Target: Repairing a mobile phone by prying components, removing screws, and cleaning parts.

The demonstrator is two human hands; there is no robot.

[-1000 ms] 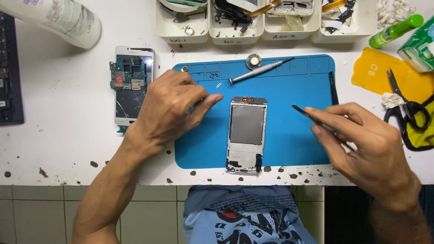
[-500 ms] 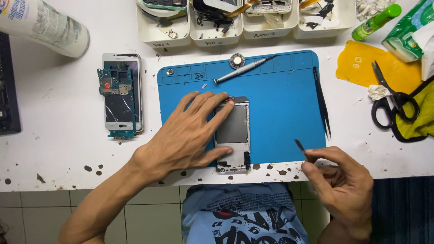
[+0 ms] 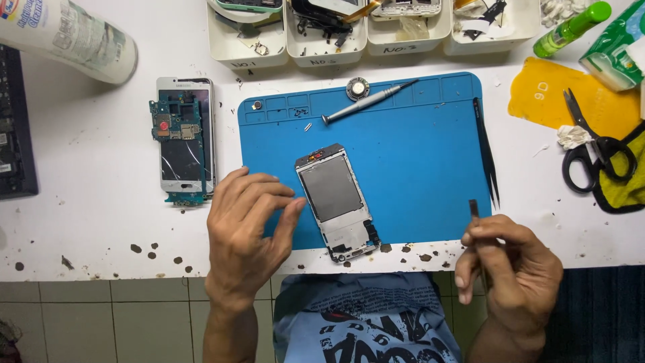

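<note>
phone frame lying tilted on blue mat near its front edge | left hand resting open beside frame, fingertips touching | right hand pinching thin pry tool, off mat's front-right corner | risk: unsteadied frame sliding off worktop

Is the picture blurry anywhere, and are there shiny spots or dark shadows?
Head view: bright, even light, sharp nearly everywhere; the left hand casts only a soft shadow on the blue mat; the phone frame looks dull, no glare; the right hand and its thin tool are slightly soft; edges bend a little.
</note>
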